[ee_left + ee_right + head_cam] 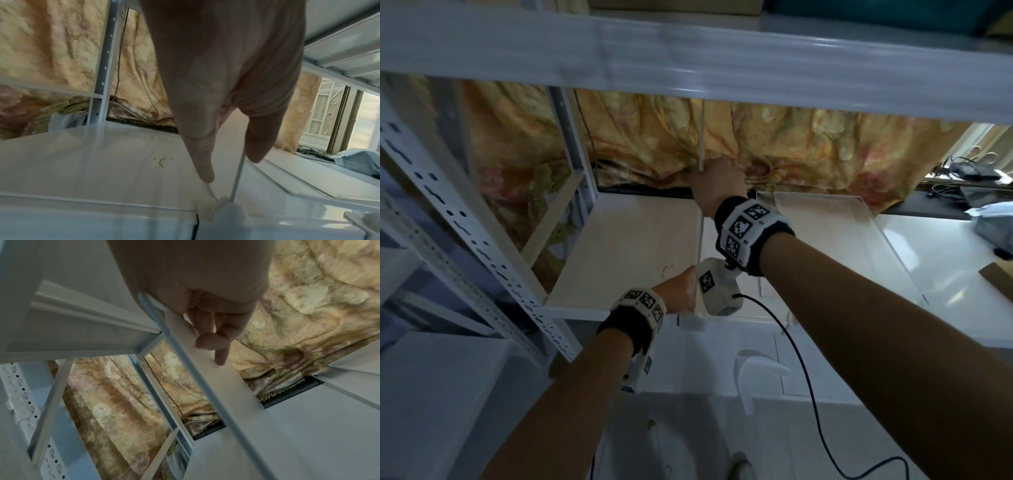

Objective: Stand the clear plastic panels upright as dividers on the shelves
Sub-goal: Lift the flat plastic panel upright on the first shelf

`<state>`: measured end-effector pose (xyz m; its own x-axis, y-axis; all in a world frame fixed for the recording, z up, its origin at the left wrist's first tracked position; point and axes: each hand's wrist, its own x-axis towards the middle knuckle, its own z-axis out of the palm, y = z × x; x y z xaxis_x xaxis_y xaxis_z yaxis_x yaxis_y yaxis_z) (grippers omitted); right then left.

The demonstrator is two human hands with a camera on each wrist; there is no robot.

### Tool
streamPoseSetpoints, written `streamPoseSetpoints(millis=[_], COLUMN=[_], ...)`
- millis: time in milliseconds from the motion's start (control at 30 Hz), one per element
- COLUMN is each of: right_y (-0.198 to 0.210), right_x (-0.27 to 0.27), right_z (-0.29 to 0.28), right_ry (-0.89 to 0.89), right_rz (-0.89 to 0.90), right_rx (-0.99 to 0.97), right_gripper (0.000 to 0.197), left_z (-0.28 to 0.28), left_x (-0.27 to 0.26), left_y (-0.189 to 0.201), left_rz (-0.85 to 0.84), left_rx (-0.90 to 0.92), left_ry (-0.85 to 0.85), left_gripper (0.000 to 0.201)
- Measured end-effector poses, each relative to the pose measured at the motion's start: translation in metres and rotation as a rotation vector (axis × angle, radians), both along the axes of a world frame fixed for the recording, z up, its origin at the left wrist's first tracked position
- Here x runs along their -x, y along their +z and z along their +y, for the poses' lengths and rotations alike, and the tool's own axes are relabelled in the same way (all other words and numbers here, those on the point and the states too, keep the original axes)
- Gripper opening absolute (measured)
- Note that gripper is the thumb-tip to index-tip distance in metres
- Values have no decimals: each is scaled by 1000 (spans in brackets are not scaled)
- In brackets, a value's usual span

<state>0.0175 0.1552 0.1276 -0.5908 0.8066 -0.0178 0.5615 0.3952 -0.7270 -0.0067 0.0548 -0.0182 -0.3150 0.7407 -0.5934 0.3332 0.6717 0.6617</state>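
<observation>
Both hands, left (678, 288) and right (717, 185), pinch one upright (edge-on) clear panel (700, 236).

Both forearms are bare; each wrist wears a black fabric wrist strap (777, 246) carrying white blocks printed with black-and-white square markers (743, 222); a white camera housing (717, 291) hangs below the right wrist, trailing a thin black cable (801, 387).

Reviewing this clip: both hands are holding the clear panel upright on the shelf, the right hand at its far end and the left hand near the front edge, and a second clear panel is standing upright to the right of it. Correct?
Not quite. The second panel is not upright: the head view shows it leaning back at a slant to the right. The rest holds: the right hand grips the far end of the upright panel, and the left hand holds it near the front edge of the shelf.
</observation>
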Motion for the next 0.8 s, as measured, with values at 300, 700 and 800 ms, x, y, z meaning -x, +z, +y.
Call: streamPoseSetpoints(millis=[300,700,800], right_y=[7,-13,-19], right_x=[-4,-21,-22], right_z=[4,5,-3], right_ry=[33,89,142], right_rz=[30,325,425], right_rx=[118,535,663], right_gripper=[34,69,60], left_z=[-20,-10,1], left_x=[3,11,9], left_y=[6,95,106], left_rz=[137,-307,-341], left_rx=[-9,-626,-676], left_ry=[-60,444,459], left_gripper=[59,70,74])
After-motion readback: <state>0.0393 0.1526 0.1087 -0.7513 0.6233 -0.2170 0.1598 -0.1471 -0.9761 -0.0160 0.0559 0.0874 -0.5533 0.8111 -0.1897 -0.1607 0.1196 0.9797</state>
